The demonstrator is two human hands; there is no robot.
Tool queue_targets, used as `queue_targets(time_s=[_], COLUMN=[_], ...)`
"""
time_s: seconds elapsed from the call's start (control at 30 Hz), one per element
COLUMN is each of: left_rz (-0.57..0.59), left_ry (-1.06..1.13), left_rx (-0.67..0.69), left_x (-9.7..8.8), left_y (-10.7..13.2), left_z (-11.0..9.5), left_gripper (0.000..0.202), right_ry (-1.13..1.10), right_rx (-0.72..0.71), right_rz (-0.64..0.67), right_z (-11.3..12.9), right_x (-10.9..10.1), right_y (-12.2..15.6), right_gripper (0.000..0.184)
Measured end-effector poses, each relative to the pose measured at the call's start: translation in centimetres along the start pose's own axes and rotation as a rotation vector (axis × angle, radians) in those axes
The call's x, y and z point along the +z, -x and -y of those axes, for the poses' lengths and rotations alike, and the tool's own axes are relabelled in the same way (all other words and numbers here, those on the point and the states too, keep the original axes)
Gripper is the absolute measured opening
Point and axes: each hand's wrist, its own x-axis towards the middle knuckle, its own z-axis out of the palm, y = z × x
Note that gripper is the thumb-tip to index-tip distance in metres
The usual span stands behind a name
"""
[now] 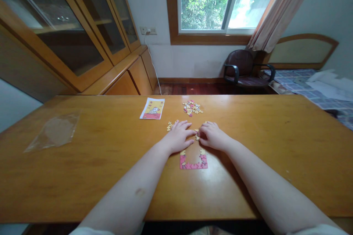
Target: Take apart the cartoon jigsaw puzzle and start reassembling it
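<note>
A jigsaw border [193, 166] of pink and yellow pieces lies on the table just in front of me, its lower edge and parts of both sides joined. Above it, my left hand [180, 136] rests with fingers spread. My right hand [213, 136] is closed, with its fingertips on a yellow puzzle piece [196, 137] between the two hands. Some loose yellow pieces [169, 126] lie by the left fingers, partly covered by them. Farther back is a heap of mixed puzzle pieces [191, 107]. What lies under both palms is hidden.
A picture card [152, 108] with a white animal on yellow and pink lies left of the heap. A clear plastic bag [56, 131] is on the left of the wooden table [110, 176]. Beyond stand a glass-door cabinet [110, 62], an office chair [242, 68] and a bed [298, 84].
</note>
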Motion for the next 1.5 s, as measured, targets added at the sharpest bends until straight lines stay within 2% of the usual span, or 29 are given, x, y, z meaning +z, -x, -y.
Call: queue_targets(time_s=[1.03, 1.13, 1.3, 1.4, 1.5], left_rz=[0.015, 0.009, -0.020, -0.019, -0.014], left_ry=[0.027, 0.030, 0.045, 0.049, 0.048], left_rx=[-0.001, 0.007, 0.046, 0.077, 0.079], left_x=[-0.1, -0.1, -0.3, -0.3, -0.4], left_y=[0.0, -0.1, -0.1, -0.1, -0.1], left_z=[-0.3, -0.3, -0.3, -0.4, -0.4], left_gripper=[0.041, 0.040, 0.033, 0.027, 0.026], right_ry=[0.027, 0.052, 0.130, 0.147, 0.148], right_rx=[-0.005, 0.069, 0.318, 0.386, 0.391], right_rz=[-0.021, -0.083, -0.215, -0.220, -0.179], right_z=[0.1, -0.9, -3.5, -4.3, -4.4], right_x=[-0.3, -0.9, -2.0, -2.2, -2.0], right_y=[0.1, 0.2, 0.4, 0.5, 0.4], right_gripper=[0.012, 0.014, 0.021, 0.021, 0.021])
